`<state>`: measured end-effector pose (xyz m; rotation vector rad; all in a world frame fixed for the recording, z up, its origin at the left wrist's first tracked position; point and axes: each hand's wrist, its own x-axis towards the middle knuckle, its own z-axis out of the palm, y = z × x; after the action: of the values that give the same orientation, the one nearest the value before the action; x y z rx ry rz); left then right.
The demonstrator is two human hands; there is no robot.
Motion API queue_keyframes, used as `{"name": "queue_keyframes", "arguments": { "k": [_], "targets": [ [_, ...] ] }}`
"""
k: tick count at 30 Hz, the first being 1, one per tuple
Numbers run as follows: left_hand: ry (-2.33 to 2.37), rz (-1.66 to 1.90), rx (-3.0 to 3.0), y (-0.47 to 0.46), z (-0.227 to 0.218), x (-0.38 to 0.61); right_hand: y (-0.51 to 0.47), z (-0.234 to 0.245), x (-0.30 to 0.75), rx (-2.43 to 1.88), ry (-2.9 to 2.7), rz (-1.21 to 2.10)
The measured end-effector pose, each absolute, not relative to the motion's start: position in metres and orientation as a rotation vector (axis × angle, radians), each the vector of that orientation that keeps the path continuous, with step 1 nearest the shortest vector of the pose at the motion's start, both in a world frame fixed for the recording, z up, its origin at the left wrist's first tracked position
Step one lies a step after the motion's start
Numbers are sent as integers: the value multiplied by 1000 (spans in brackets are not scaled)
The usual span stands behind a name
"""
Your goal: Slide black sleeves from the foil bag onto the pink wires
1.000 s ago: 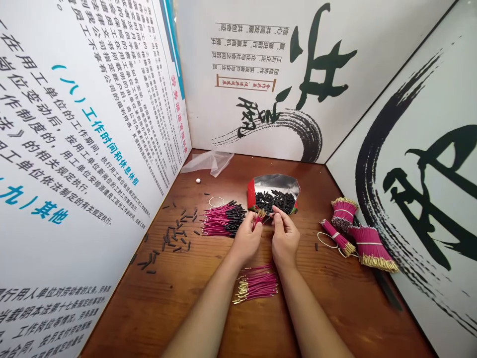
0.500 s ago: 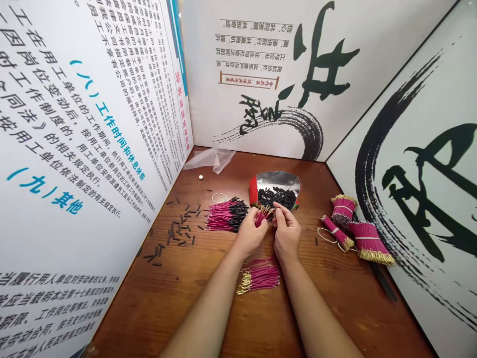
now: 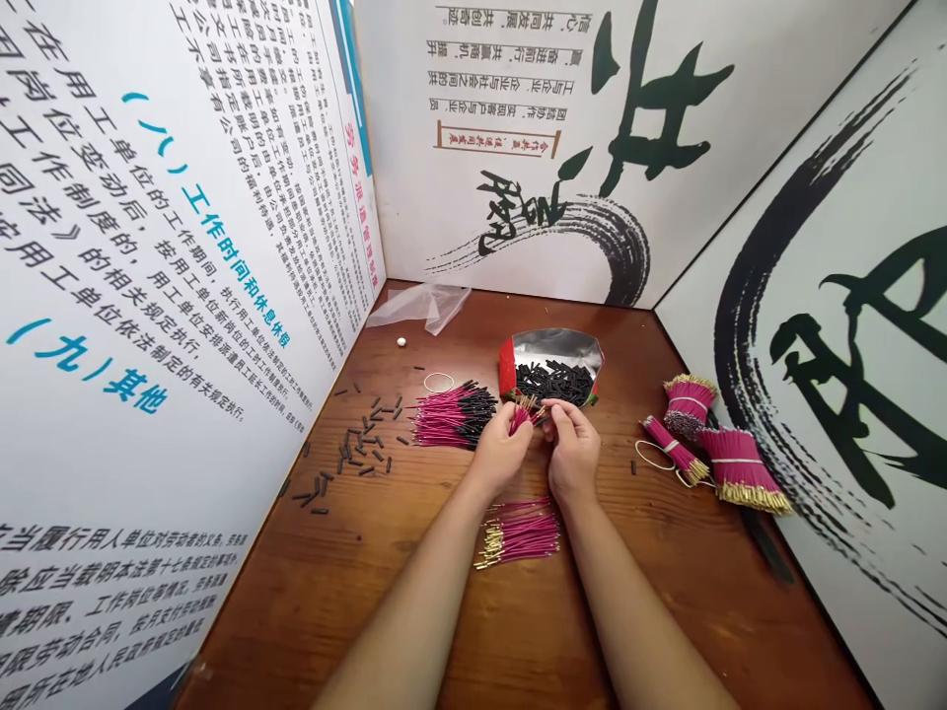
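My left hand (image 3: 501,449) is closed round a small bunch of pink wires (image 3: 522,413) with gold tips pointing up. My right hand (image 3: 571,449) pinches at those tips, fingers pressed together; whatever small piece it holds is too tiny to name. Just beyond both hands an open foil pouch (image 3: 553,347) lies with several short black sleeves (image 3: 553,380) inside. A pile of pink wires with black sleeved ends (image 3: 453,411) lies to the left. A loose pile of bare pink wires (image 3: 519,531) lies between my forearms.
Scattered black sleeves (image 3: 353,455) lie near the left wall. Three banded pink wire bundles (image 3: 710,444) and a rubber band (image 3: 651,455) sit at the right. A clear plastic bag (image 3: 421,303) lies in the back corner. Printed panels wall in the wooden table (image 3: 444,611).
Both hands have stayed together at the wire bunch, drifting slightly up and right in the picture as the camera tilted. My right fingers have moved closer onto the wire tips.
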<state>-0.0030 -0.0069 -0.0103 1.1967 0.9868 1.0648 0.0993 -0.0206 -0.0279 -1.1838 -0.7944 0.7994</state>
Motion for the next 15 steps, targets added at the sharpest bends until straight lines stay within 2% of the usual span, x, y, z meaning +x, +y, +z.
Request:
{"name": "queue_keyframes", "arguments": {
  "k": [15],
  "targets": [
    [1016,1092,1151,-9,-5,-2,-23,-21,91,-1298,-894,735]
  ]
}}
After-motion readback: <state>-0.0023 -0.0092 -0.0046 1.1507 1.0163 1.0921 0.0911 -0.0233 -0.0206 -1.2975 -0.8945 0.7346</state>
